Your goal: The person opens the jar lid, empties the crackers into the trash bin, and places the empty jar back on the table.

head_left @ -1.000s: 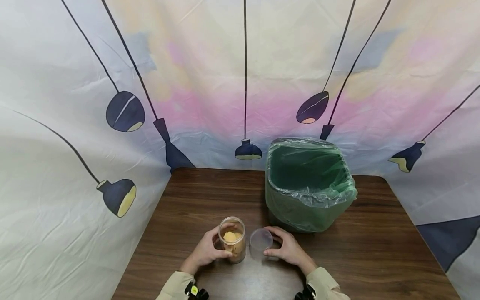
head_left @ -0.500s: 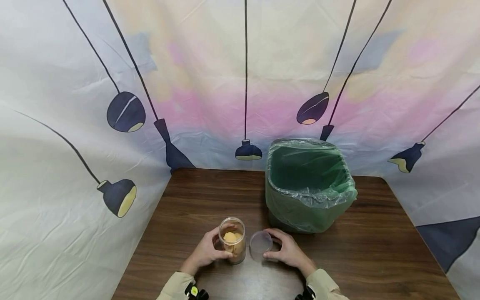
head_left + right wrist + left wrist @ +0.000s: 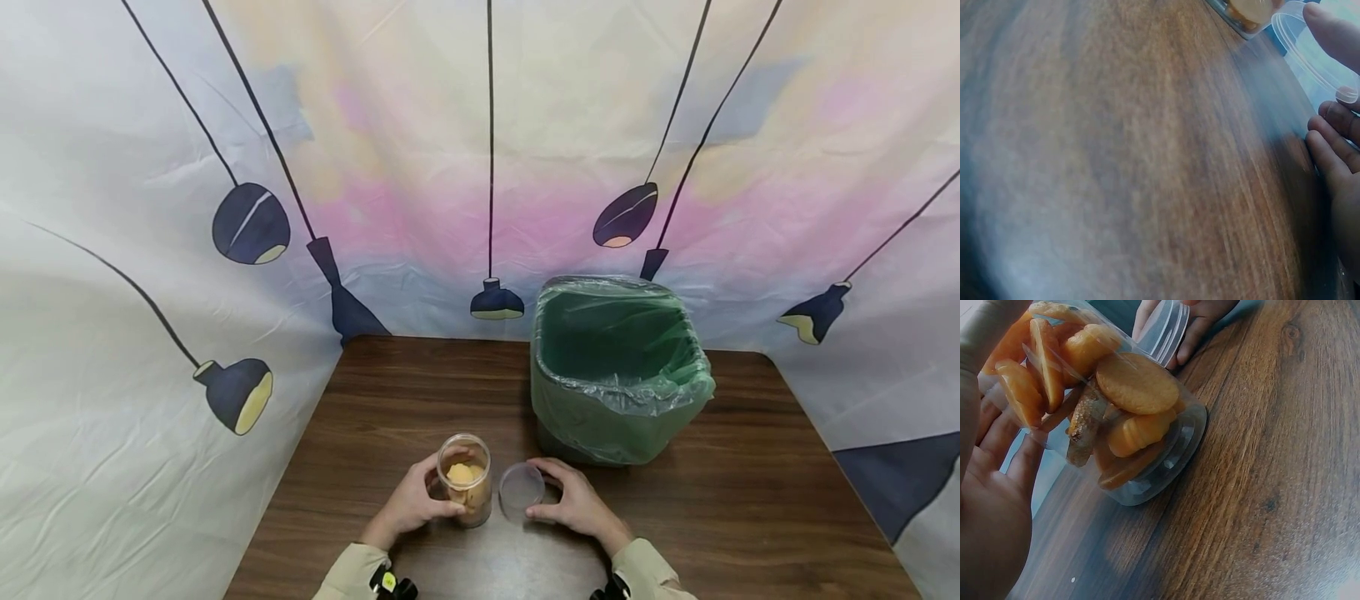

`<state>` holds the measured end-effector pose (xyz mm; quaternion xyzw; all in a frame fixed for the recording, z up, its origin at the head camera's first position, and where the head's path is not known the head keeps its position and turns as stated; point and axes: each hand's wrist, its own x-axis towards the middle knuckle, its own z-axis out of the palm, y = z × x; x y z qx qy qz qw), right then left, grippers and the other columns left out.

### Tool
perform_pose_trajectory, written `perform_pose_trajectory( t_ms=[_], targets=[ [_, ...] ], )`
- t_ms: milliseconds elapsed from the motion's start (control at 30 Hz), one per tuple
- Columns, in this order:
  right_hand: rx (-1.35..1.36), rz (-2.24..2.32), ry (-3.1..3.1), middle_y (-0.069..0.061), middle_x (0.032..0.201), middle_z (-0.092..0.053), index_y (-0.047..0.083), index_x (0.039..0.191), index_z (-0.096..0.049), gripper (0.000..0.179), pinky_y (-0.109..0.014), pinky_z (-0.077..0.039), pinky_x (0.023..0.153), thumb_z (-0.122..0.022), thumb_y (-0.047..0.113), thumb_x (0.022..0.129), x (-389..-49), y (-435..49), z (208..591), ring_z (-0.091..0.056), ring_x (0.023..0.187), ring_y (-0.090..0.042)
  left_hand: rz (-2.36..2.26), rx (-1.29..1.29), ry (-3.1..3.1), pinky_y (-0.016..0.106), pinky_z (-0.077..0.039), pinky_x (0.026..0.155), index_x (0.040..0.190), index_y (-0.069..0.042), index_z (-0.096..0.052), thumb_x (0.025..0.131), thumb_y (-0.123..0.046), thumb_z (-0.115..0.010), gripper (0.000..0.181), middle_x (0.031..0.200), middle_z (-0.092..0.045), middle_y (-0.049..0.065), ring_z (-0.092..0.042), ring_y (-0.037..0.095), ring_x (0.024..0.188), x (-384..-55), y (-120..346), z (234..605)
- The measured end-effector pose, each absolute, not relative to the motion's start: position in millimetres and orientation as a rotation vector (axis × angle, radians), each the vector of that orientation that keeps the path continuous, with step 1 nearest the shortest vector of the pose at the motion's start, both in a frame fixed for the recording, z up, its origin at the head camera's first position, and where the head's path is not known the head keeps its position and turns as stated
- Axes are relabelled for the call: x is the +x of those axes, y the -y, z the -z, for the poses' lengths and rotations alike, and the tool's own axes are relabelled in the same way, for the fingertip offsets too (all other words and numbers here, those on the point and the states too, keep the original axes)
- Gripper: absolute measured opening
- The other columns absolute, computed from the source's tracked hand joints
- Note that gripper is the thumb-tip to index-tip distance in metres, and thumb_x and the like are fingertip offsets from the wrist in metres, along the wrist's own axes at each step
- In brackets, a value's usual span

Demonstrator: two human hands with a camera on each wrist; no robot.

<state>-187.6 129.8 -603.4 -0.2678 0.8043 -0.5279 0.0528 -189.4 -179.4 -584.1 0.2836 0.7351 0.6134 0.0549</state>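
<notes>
A clear plastic jar [image 3: 474, 500] stands uncovered on the table, with several orange-brown cookies [image 3: 1137, 384] inside. My left hand [image 3: 415, 497] grips it from the left, fingers behind and thumb at the front. Just right of the jar, my right hand [image 3: 576, 498] pinches a translucent round lid [image 3: 521, 490] between thumb and fingers. In the right wrist view the lid [image 3: 1310, 53] is tilted, its ridged rim near the thumb, and the fingertips are close to the table. The jar and the lid are apart.
Behind my right hand stands a green bin [image 3: 611, 417] lined with a clear plastic bag. The dark wood table [image 3: 420, 375] ends at a cloth backdrop [image 3: 420, 208] printed with hanging lamps, which also runs along both sides.
My right hand has lowered the lid very slightly toward me since a second ago. The left hand and the jar have stayed in place.
</notes>
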Motion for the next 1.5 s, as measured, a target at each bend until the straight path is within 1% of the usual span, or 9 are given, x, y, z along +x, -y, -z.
perform_pose_trajectory(
  t_ms=[133, 200, 367, 500, 600, 800, 1267, 1367, 1500],
  targets=[
    [-0.823, 1.593, -2.477, -0.016, 0.131, -0.056, 0.001, 0.135, -0.052, 0.073, -0.039, -0.05, 0.096, -0.086, 0.021, 0.074, -192, -132, 617, -0.058, 0.116, -0.034, -1.86, 0.846, -2.242, 0.02, -0.039, 0.102, 0.138, -0.003, -0.048, 0.069, -0.001, -0.085, 0.078, 0.136, -0.055, 0.02, -0.052, 0.011, 0.125, -190, 179, 583],
    [-0.835, 1.591, -2.488, -0.012, 0.13, -0.057, 0.005, 0.135, -0.054, 0.072, -0.035, -0.051, 0.096, -0.086, 0.025, 0.074, -193, -133, 619, -0.059, 0.116, -0.03, -1.863, 0.837, -2.234, 0.019, -0.039, 0.102, 0.138, -0.004, -0.049, 0.07, -0.003, -0.085, 0.077, 0.137, -0.055, 0.019, -0.051, 0.01, 0.125, -189, 179, 583],
    [-0.871, 1.563, -2.533, -0.007, 0.128, -0.058, 0.005, 0.133, -0.055, 0.073, -0.027, -0.05, 0.096, -0.086, 0.03, 0.073, -192, -133, 620, -0.06, 0.115, -0.024, -1.861, 0.85, -2.228, 0.019, -0.039, 0.103, 0.138, -0.006, -0.049, 0.072, -0.007, -0.085, 0.075, 0.137, -0.055, 0.018, -0.051, 0.01, 0.126, -190, 180, 585],
    [-0.851, 1.521, -2.566, -0.002, 0.128, -0.059, 0.007, 0.133, -0.056, 0.074, -0.025, -0.05, 0.096, -0.087, 0.031, 0.071, -192, -133, 619, -0.059, 0.116, -0.019, -1.863, 0.873, -2.229, 0.02, -0.04, 0.103, 0.138, -0.008, -0.049, 0.073, -0.008, -0.085, 0.074, 0.137, -0.056, 0.016, -0.051, 0.01, 0.126, -191, 180, 586],
    [-0.838, 1.477, -2.602, 0.001, 0.128, -0.059, 0.009, 0.133, -0.056, 0.074, -0.027, -0.05, 0.096, -0.087, 0.033, 0.071, -191, -133, 617, -0.059, 0.115, -0.017, -1.858, 0.894, -2.237, 0.02, -0.04, 0.102, 0.139, -0.008, -0.049, 0.073, -0.008, -0.085, 0.074, 0.136, -0.056, 0.015, -0.052, 0.01, 0.126, -191, 180, 586],
    [-0.845, 1.37, -2.701, 0.005, 0.129, -0.058, 0.013, 0.134, -0.057, 0.074, -0.031, -0.051, 0.093, -0.085, 0.041, 0.072, -190, -135, 616, -0.059, 0.114, -0.015, -1.86, 0.909, -2.237, 0.02, -0.04, 0.102, 0.139, -0.005, -0.048, 0.073, -0.005, -0.084, 0.075, 0.136, -0.056, 0.018, -0.052, 0.011, 0.125, -192, 180, 588],
    [-0.874, 1.263, -2.779, 0.005, 0.129, -0.058, 0.015, 0.134, -0.057, 0.074, -0.038, -0.05, 0.094, -0.085, 0.044, 0.072, -189, -135, 616, -0.057, 0.116, -0.017, -1.852, 0.859, -2.24, 0.019, -0.04, 0.102, 0.138, -0.007, -0.049, 0.073, -0.007, -0.085, 0.075, 0.136, -0.056, 0.016, -0.052, 0.01, 0.125, -191, 181, 586],
    [-0.88, 1.256, -2.776, 0.004, 0.129, -0.058, 0.015, 0.134, -0.057, 0.073, -0.039, -0.05, 0.094, -0.085, 0.043, 0.072, -189, -135, 616, -0.057, 0.117, -0.018, -1.853, 0.855, -2.24, 0.02, -0.04, 0.102, 0.138, -0.006, -0.049, 0.072, -0.005, -0.085, 0.075, 0.137, -0.056, 0.018, -0.052, 0.013, 0.126, -190, 181, 586],
    [-0.888, 1.246, -2.774, 0.005, 0.129, -0.058, 0.015, 0.134, -0.056, 0.073, -0.04, -0.05, 0.094, -0.084, 0.043, 0.073, -189, -135, 616, -0.057, 0.117, -0.018, -1.843, 0.885, -2.247, 0.02, -0.04, 0.103, 0.139, -0.005, -0.048, 0.073, -0.006, -0.084, 0.075, 0.136, -0.056, 0.019, -0.053, 0.021, 0.126, -190, 181, 587]
  ],
)
